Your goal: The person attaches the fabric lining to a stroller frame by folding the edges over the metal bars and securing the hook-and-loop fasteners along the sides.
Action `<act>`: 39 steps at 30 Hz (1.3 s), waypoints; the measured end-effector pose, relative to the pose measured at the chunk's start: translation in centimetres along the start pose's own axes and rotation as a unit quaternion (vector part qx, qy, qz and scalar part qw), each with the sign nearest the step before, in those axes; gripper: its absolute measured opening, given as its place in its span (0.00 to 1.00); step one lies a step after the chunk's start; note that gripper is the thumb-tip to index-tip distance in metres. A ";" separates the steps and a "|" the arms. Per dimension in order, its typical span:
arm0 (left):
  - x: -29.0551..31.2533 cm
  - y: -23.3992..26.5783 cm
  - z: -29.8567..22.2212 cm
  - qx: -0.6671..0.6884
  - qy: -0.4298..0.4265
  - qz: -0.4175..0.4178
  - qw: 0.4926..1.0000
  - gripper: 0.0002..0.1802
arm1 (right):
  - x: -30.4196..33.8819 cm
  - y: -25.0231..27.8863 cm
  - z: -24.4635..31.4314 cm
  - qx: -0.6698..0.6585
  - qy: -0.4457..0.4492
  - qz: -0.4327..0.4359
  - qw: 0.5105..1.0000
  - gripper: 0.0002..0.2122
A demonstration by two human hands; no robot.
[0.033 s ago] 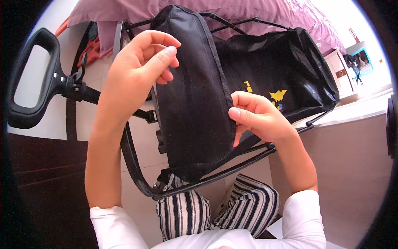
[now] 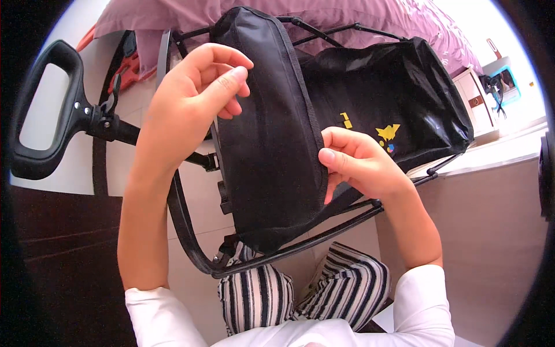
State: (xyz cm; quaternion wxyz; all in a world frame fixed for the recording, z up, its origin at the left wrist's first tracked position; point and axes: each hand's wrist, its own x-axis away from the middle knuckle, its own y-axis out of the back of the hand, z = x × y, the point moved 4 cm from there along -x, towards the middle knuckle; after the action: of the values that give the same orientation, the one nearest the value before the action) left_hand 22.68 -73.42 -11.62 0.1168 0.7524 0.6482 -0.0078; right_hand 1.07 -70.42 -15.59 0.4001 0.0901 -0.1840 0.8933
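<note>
A black folding wagon, its fabric body (image 2: pixel 370 75) marked with small yellow shapes, stands in front of me. Across its near-left end lies a padded black fabric flap (image 2: pixel 266 156) with a bound edge. The thumb and fingers of my right hand (image 2: pixel 364 162) pinch that edge on its right side. Over the flap's upper left, my left hand (image 2: pixel 202 87) is loosely closed, fingers curled in and thumb tip close to them. Whatever it may hold does not show. To the left sticks out the wagon's black loop handle (image 2: pixel 78 110).
The wagon's black tube frame (image 2: pixel 188 237) curves past my knees in striped trousers (image 2: pixel 254 298). A bed with a pink cover (image 2: pixel 335 14) borders the far side. Dark brown furniture (image 2: pixel 63 237) is at left, a pale panel (image 2: pixel 462 214) at right, a white cabinet (image 2: pixel 474 101) beyond.
</note>
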 end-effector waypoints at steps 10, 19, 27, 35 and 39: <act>1.4 -3.0 -0.8 -0.082 0.063 0.291 0.951 0.11 | -0.8 -2.3 -0.7 -0.090 0.045 -0.027 0.995 0.11; 1.0 -3.1 -0.4 -0.063 0.141 0.288 0.945 0.13 | -1.5 -2.7 -1.3 -0.050 0.115 -0.085 0.989 0.08; 1.1 -2.7 0.2 -0.065 0.104 0.282 0.952 0.12 | -1.0 -3.6 -0.9 0.000 0.094 -0.111 0.989 0.08; 1.0 -2.8 0.4 -0.075 0.104 0.281 0.951 0.11 | -0.4 -3.7 1.8 0.336 0.189 -0.247 0.889 0.08; 1.2 -2.9 0.5 -0.045 0.122 0.277 0.952 0.11 | -0.6 -3.7 2.2 0.433 0.203 -0.256 0.840 0.08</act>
State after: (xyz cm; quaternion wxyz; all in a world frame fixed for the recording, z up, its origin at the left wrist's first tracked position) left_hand 20.07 -71.98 -12.79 0.0678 0.8916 0.4234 0.1455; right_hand 4.30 -69.41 -12.81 0.5634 0.1144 0.3363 0.7460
